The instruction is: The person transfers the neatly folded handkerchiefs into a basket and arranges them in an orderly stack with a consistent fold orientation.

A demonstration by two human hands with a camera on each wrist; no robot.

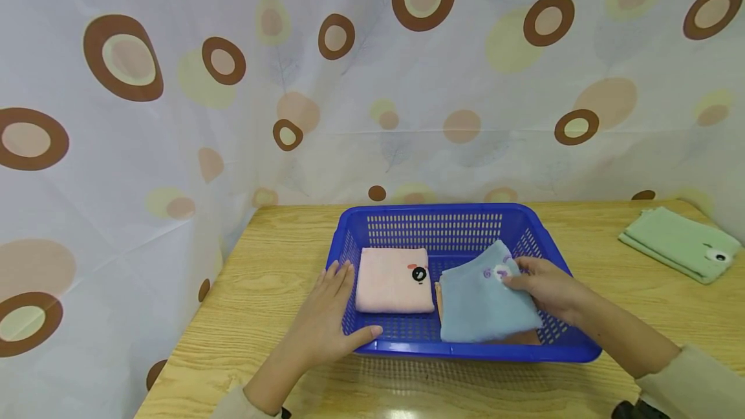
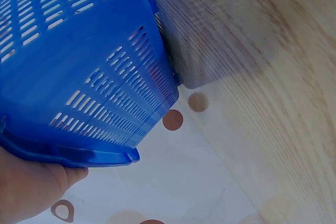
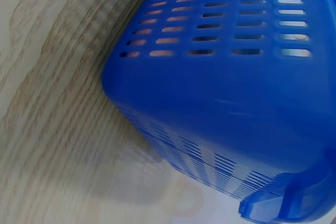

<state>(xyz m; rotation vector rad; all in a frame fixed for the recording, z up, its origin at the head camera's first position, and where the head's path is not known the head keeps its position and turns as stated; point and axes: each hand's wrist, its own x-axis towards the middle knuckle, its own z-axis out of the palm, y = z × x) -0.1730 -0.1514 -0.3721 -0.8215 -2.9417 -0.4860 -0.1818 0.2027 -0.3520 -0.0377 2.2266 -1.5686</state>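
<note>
In the head view, a blue plastic basket [image 1: 442, 349] with slotted walls stands on the table. My left hand [image 1: 328, 325] rests on its front-left corner, fingers extended along the left rim and thumb on the front rim. A folded light blue towel [image 1: 480, 306] with an embroidered face is in the basket's right half, tilted, and my right hand [image 1: 550, 290] pinches its right edge. Beneath it shows part of an orange-brown cloth [image 1: 520, 339]. To the left lies a folded pink towel [image 1: 390, 283] with an embroidered eye. The right wrist view shows only the basket's outer wall [image 3: 220, 93], not the hand.
A folded green towel [image 1: 678, 244] lies on the wooden table [image 1: 279, 238] at the far right. Behind the table and along its left side hangs a white curtain [image 1: 349, 167] with brown and yellow spots.
</note>
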